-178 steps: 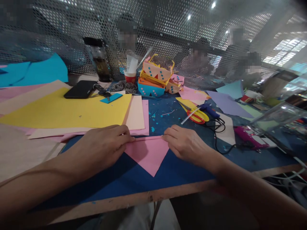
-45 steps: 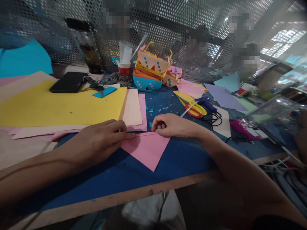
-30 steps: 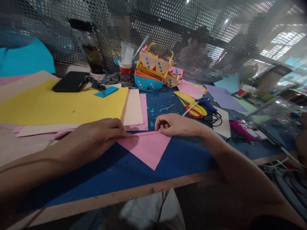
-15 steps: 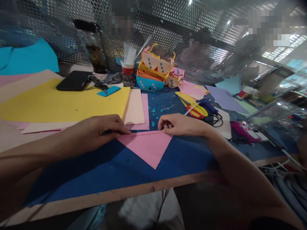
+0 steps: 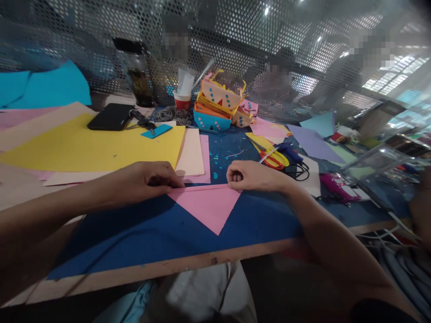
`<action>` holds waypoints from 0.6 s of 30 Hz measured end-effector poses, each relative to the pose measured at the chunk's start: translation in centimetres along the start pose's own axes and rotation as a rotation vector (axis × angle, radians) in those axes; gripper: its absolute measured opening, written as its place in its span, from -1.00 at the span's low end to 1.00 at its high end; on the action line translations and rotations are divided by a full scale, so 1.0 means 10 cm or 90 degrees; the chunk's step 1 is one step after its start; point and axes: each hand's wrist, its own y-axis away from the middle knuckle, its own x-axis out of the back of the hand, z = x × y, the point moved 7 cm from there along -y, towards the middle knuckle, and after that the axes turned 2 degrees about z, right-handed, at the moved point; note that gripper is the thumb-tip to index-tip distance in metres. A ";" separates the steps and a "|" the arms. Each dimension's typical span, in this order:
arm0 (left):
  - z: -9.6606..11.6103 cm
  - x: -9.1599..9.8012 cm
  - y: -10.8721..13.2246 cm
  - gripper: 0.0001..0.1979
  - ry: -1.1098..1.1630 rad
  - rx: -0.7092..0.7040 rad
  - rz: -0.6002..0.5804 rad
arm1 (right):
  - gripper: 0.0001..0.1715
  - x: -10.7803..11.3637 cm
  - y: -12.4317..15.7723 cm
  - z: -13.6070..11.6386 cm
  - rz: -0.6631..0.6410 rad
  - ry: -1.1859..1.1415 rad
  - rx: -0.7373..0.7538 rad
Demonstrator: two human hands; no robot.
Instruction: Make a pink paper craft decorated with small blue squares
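A pink sheet of paper [image 5: 210, 208] lies on the blue tabletop with one corner pointing at me. Along its far edge runs a narrow folded strip. My left hand [image 5: 153, 181] pinches the left end of that strip between thumb and fingers. At the right end, my right hand [image 5: 251, 176] has its fingers curled, with thumb and forefinger gripping the fold. Just beyond the left hand are stacked yellow paper [image 5: 141, 150] and cream paper [image 5: 191, 154].
Scissors [image 5: 274, 159] and a blue glue gun [image 5: 291, 152] lie beyond my right hand. Folded paper baskets [image 5: 218, 101], a red paper cup [image 5: 182, 99], a black phone [image 5: 110, 117] and a dark bottle [image 5: 140, 80] stand further back. A magenta glue gun [image 5: 340, 186] lies right.
The view has shifted slightly. Both hands stay at the two ends of the fold, the left fingers a little more closed together. The pink paper stays nearly in place.
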 end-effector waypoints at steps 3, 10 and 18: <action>0.00 -0.07 0.00 -0.71 0.031 0.018 -0.069 | -0.96 0.01 0.01 0.00 0.024 0.009 0.019; -0.04 -0.06 0.02 -0.64 0.023 0.093 -0.044 | -0.89 0.08 -0.01 0.03 0.047 -0.124 0.038; -0.08 0.03 0.02 -0.58 0.014 0.133 0.003 | -0.83 0.10 -0.02 0.11 0.052 -0.179 0.044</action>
